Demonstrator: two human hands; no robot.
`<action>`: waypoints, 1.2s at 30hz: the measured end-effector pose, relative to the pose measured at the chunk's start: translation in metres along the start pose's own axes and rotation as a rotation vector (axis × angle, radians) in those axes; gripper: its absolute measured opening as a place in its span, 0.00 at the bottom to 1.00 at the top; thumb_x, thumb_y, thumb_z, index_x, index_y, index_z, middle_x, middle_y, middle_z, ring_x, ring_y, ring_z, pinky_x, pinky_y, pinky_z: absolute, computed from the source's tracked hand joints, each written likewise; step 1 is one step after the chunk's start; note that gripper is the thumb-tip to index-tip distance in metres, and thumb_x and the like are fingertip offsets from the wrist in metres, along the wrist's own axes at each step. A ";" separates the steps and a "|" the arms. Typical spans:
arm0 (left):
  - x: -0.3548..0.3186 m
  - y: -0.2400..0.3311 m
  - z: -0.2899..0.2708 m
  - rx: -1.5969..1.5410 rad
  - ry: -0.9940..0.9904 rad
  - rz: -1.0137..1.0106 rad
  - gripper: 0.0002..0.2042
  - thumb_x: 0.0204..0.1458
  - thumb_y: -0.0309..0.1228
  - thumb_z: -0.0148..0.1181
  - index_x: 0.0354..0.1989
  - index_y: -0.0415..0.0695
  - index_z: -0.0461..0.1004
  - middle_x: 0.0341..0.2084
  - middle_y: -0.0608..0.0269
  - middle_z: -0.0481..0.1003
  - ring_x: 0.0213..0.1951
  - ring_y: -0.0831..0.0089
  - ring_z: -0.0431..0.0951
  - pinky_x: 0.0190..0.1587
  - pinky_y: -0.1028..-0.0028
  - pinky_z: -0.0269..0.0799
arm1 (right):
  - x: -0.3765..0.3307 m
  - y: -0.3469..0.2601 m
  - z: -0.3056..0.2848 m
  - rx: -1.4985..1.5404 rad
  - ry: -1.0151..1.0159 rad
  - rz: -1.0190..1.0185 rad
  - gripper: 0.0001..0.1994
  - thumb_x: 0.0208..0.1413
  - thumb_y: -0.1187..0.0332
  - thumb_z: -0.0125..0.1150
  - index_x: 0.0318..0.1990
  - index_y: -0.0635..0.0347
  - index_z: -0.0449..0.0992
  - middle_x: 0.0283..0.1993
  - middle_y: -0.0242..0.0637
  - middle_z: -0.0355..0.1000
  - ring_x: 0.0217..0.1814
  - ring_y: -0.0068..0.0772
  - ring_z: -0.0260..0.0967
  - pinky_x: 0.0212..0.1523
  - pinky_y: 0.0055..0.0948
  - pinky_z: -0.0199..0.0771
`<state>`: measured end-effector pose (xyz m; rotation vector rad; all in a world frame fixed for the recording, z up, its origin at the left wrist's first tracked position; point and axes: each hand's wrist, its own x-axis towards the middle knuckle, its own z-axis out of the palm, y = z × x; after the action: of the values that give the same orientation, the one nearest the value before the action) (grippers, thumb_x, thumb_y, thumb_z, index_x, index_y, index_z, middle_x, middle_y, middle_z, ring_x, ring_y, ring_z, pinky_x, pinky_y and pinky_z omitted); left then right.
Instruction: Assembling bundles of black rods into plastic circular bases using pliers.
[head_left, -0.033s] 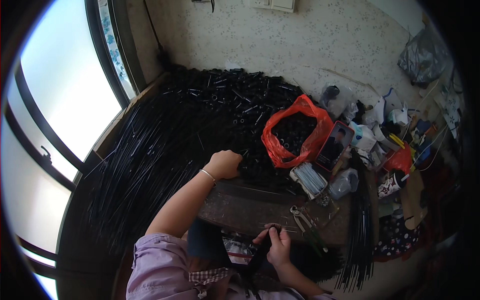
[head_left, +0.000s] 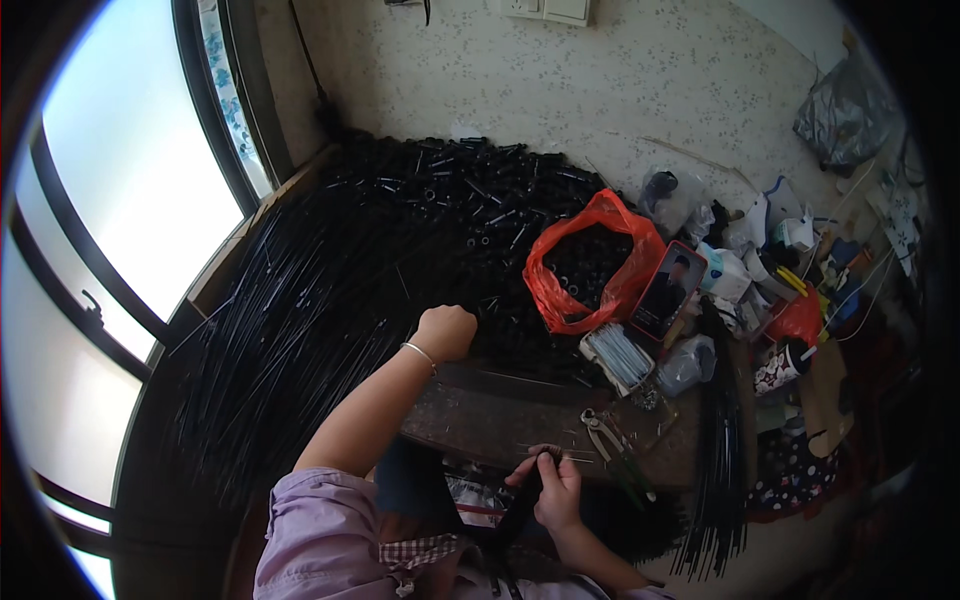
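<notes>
My left hand (head_left: 446, 330), a thin bracelet on its wrist, reaches out closed over the edge of a big heap of short black tubes (head_left: 470, 200); whether it grips any I cannot see. My right hand (head_left: 553, 487) is close to my body at the near edge of a dark wooden board (head_left: 500, 415). It pinches a small dark piece and holds a black strip that runs down toward my lap. A fan of long thin black rods (head_left: 290, 330) spreads to the left of the left hand.
An orange plastic bag (head_left: 592, 262) full of black pieces lies open beyond the board. A phone (head_left: 668, 290) leans beside it. Pliers (head_left: 612, 440) lie on the board. Another bundle of black rods (head_left: 722, 440) lies right. Bags and clutter fill the far right; a window is left.
</notes>
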<state>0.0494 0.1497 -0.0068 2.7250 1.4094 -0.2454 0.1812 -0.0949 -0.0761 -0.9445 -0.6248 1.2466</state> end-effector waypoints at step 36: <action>-0.165 0.091 0.105 -2.679 -0.290 0.073 0.11 0.48 0.19 0.53 0.41 0.35 0.67 0.38 0.50 0.72 0.32 0.73 0.74 0.36 0.79 0.74 | -0.038 0.020 0.023 -0.047 -0.002 -0.185 0.09 0.55 0.72 0.53 0.41 0.62 0.62 0.35 0.30 0.65 0.34 0.17 0.63 0.38 0.18 0.65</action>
<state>0.0181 -0.0493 -0.0839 0.3465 0.3123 0.6877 0.1429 -0.1248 -0.0780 -0.9032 -0.7295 1.0727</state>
